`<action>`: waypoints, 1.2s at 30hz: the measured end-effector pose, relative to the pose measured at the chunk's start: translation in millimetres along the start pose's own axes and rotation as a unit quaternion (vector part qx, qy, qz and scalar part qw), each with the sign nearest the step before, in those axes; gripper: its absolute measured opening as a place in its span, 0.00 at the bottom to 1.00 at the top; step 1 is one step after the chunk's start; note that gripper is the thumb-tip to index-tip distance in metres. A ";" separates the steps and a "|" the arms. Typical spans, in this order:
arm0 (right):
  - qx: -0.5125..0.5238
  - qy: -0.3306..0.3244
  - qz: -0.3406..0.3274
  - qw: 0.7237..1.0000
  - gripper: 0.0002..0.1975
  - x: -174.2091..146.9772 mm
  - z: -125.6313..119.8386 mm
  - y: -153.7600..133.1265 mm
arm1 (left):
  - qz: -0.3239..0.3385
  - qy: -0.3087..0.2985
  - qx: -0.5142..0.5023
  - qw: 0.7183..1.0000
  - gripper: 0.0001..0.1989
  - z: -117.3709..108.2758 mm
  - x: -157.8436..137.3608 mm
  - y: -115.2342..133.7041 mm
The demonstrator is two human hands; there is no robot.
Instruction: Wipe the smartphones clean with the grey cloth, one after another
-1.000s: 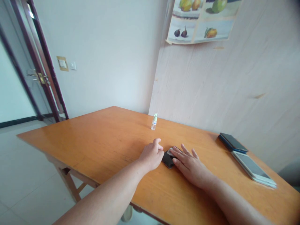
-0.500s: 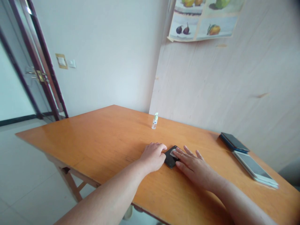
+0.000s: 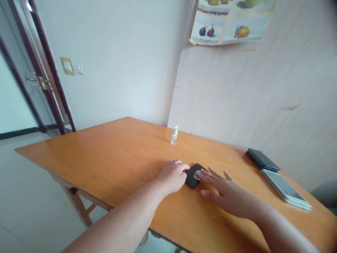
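Observation:
A black smartphone (image 3: 191,180) lies flat on the wooden table in front of me. My left hand (image 3: 172,175) steadies it from the left, its thumb and fingers closed at the phone's edge. On the phone's dark surface is a small crumpled white wipe (image 3: 196,175). My right hand (image 3: 223,189) reaches in from the right with its fingers stretched out and spread. Its front fingertips press on the wipe, partly covering it, while the thumb stays apart from the phone.
A small clear pump bottle (image 3: 174,136) with a pale green top stands behind the phone. To the right lie a dark tablet-like stack (image 3: 263,160) and a white tablet-like stack (image 3: 285,189). The table (image 3: 105,151) meets a wall and a leaning board at the back.
My right hand and the wipe have shifted slightly right across the phone, and the right thumb has come away from the phone's edge. My left hand stays at the phone.

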State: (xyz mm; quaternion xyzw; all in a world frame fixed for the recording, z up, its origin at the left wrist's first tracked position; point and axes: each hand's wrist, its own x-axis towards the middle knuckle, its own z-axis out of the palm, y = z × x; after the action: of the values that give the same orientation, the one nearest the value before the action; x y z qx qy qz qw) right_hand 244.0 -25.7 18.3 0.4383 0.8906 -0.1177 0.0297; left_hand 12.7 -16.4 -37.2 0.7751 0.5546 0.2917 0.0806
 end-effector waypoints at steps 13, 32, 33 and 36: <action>-0.010 0.026 0.026 0.999 0.37 -7.4 4.2 5.8 | -0.012 -0.011 -0.014 1.000 0.18 -3.1 -0.1 2.3; 0.037 0.021 -0.076 0.996 0.36 -0.2 6.6 -24.3 | -0.005 -0.015 -0.018 1.000 0.18 -6.9 0.5 3.0; 0.050 0.009 -0.104 0.993 0.36 -2.4 5.7 -30.2 | -0.005 -0.015 -0.019 1.000 0.18 -7.0 0.4 2.7; 0.059 0.016 -0.097 0.993 0.34 1.5 6.5 -28.6 | -0.005 -0.015 -0.020 1.000 0.18 -6.6 0.4 1.8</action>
State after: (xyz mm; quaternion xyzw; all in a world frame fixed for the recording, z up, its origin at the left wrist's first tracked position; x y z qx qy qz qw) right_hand 220.3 -42.9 16.9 0.3523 0.9209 -0.1653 -0.0220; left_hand 10.7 -18.0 -30.8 0.7752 0.5508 0.2906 0.1060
